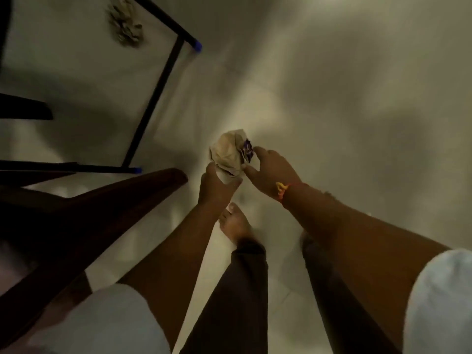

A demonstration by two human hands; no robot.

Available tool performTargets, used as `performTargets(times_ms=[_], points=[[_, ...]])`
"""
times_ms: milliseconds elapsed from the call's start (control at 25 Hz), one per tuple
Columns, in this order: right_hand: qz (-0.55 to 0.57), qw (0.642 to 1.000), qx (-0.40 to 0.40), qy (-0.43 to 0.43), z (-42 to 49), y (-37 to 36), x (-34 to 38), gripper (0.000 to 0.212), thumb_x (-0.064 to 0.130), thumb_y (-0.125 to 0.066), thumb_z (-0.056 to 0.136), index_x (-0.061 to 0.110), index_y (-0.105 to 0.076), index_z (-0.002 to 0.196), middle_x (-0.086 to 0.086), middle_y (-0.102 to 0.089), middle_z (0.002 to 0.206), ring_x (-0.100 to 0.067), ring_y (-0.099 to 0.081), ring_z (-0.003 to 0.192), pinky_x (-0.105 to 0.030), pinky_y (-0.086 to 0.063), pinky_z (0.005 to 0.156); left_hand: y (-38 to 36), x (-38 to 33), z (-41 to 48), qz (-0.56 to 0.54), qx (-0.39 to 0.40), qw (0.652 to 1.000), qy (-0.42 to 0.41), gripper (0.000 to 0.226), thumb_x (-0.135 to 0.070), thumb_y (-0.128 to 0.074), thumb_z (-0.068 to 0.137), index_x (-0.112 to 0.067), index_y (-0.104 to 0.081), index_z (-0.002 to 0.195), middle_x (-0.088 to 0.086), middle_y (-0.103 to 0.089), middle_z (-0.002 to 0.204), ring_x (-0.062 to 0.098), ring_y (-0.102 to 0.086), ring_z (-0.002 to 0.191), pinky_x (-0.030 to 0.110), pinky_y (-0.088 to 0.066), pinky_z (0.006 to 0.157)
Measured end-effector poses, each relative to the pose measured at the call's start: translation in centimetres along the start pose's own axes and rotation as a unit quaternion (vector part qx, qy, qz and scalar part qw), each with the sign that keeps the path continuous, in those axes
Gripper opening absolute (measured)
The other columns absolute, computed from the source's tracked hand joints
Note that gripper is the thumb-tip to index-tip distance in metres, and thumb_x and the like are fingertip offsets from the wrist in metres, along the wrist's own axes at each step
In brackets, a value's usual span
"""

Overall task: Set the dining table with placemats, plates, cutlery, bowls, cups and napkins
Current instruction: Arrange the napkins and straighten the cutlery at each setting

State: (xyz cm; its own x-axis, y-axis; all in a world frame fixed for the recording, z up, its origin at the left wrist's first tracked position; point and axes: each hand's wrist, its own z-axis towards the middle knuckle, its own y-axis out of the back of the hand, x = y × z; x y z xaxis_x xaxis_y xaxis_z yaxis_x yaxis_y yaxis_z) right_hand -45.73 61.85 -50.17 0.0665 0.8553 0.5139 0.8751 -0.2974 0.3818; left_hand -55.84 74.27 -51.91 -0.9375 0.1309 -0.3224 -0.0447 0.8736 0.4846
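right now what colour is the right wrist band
The band is orange and yellow, clearest in the head view.

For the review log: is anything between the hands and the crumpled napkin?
Nothing visible. The left hand and the right hand both pinch the crumpled napkin, held above the floor. No tabletop is in view, so its onward path cannot be judged.

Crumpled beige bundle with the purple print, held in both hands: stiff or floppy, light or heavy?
The crumpled beige bundle with purple print looks floppy: it is creased and bunched between the left hand and right hand. Probably light, since a mere pinch seems to hold it.
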Motion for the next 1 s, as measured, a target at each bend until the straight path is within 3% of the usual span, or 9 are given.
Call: performTargets(times_ms=[120,280,400,480,560,640,720,840,1000], points=[[0.020,1.000,0.007,-0.003,4.5,-2.1,-2.7,0.062,0.040,-0.055,0.100,0.015,-0.036,0.153,-0.017,-0.052,0.142,-0.031,-0.049,0.131,-0.032,-0.038,0.103,-2.1,1.7,6.0,0.003,-0.032,0.999,0.010,0.093,-0.041,-0.088,0.070,-0.017,-0.039,0.146,0.003,-0.056,0.130,0.022,-0.060,0.110,0.028,-0.052,0.072],[0.044,0.999,0.013,-0.008,8.7,-3.4,-5.2,0.057,0.038,-0.055,0.101,0.014,-0.040,0.150,-0.017,-0.052,0.143,-0.032,-0.050,0.131,-0.031,-0.039,0.101,-3.8,2.7,11.8,-0.008,-0.067,0.998,0.013,0.110,-0.037,-0.091,0.069,-0.020,-0.025,0.156,0.011,-0.044,0.146,0.027,-0.052,0.128,0.030,-0.050,0.089],[0.062,0.998,0.024,-0.015,11.5,-4.6,-6.5,0.062,0.040,-0.054,0.102,0.015,-0.034,0.154,-0.016,-0.047,0.149,-0.032,-0.046,0.135,-0.031,-0.038,0.105,-4.6,2.5,15.0,-0.024,-0.078,0.996,0.030,0.113,-0.034,-0.089,0.073,-0.030,-0.016,0.159,0.010,-0.033,0.155,0.026,-0.046,0.133,0.031,-0.047,0.092],[0.094,0.995,0.033,-0.021,13.1,-5.5,-6.8,0.068,0.042,-0.055,0.101,0.018,-0.027,0.158,-0.013,-0.043,0.155,-0.031,-0.042,0.140,-0.032,-0.035,0.110,-4.6,2.6,16.7,-0.044,-0.085,0.995,0.036,0.096,-0.038,-0.090,0.070,-0.035,-0.036,0.149,0.008,-0.044,0.144,0.027,-0.055,0.122,0.041,-0.056,0.091],[0.135,0.990,0.031,-0.024,14.3,-6.5,-7.0,0.068,0.039,-0.057,0.101,0.020,-0.026,0.159,-0.009,-0.042,0.156,-0.028,-0.042,0.142,-0.030,-0.034,0.112,-4.6,3.0,17.6,-0.082,-0.078,0.993,0.031,0.062,-0.038,-0.087,0.066,-0.030,-0.057,0.119,0.008,-0.059,0.126,0.029,-0.064,0.108,0.049,-0.061,0.081],[0.174,0.984,0.023,-0.028,14.8,-7.2,-7.0,0.065,0.033,-0.058,0.101,0.021,-0.029,0.158,-0.008,-0.044,0.155,-0.026,-0.045,0.140,-0.029,-0.035,0.112,-4.7,3.3,17.4,-0.099,-0.067,0.992,0.028,0.034,-0.028,-0.083,0.074,-0.026,-0.058,0.097,0.007,-0.066,0.109,0.029,-0.068,0.097,0.053,-0.062,0.078],[0.204,0.978,0.012,-0.032,14.3,-7.2,-6.9,0.063,0.029,-0.059,0.100,0.021,-0.033,0.157,-0.009,-0.047,0.153,-0.026,-0.047,0.138,-0.033,-0.039,0.114,-4.5,2.9,16.3,-0.127,-0.058,0.990,0.025,0.025,-0.019,-0.079,0.081,-0.025,-0.057,0.090,0.005,-0.068,0.100,0.029,-0.068,0.094,0.055,-0.061,0.080],[0.229,0.973,0.000,-0.039,11.9,-5.7,-6.5,0.062,0.028,-0.063,0.098,0.021,-0.037,0.155,-0.009,-0.050,0.150,-0.025,-0.050,0.135,-0.038,-0.042,0.113,-3.9,1.6,12.9,-0.185,-0.055,0.981,0.033,0.027,-0.014,-0.078,0.085,-0.023,-0.058,0.100,-0.001,-0.065,0.100,0.024,-0.067,0.096,0.050,-0.061,0.083],[0.246,0.968,-0.023,-0.035,5.4,-0.9,-4.6,0.062,0.027,-0.068,0.095,0.021,-0.043,0.152,-0.004,-0.055,0.145,-0.021,-0.053,0.131,-0.032,-0.042,0.111,-2.3,-2.8,5.2,-0.275,-0.052,0.958,0.058,0.047,-0.014,-0.078,0.085,-0.019,-0.052,0.124,0.003,-0.064,0.114,0.022,-0.067,0.099,0.045,-0.063,0.079]])
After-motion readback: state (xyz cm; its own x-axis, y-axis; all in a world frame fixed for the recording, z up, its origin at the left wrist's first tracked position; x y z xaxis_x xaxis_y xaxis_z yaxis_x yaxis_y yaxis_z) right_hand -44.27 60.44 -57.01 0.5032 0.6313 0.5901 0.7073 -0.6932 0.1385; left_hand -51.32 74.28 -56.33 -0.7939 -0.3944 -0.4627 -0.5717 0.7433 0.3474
